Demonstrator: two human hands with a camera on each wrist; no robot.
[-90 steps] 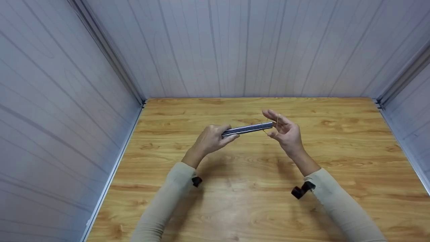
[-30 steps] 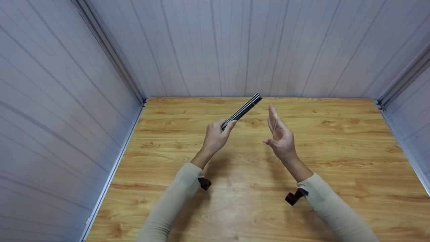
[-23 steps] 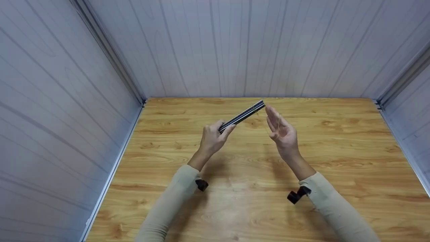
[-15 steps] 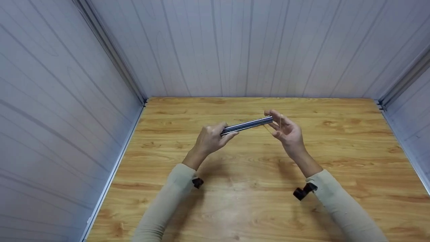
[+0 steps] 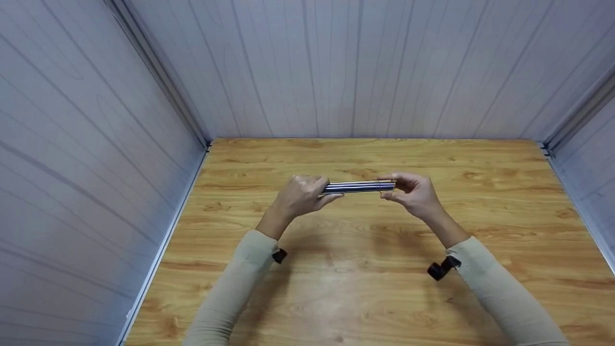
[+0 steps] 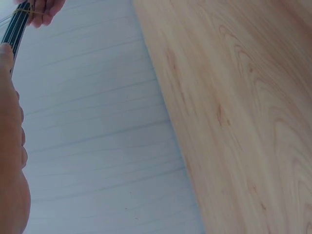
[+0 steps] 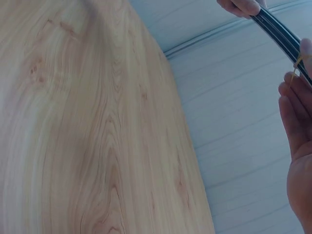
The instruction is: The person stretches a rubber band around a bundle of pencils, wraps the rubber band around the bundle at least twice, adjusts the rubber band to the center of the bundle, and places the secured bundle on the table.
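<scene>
A bundle of thin dark rods with pale stripes is held level above the table. My left hand grips its left end, the thumb lying along the near side. Around the right end my right hand has its fingers on the far side and its thumb on the near side. A thin yellow rubber band loops round that end, at the right fingers and thumb. In the left wrist view the rubber band also crosses the rods near the right fingertips.
Below the hands is a wood-grain table. Pale panelled walls stand at the back and at the left, with another at the right. A small black camera hangs from the right cuff and another from the left.
The bundle has swung from slanting up and away to nearly level. My right hand has come from beside its tip to around its end, bringing the stretched rubber band over the rods.
</scene>
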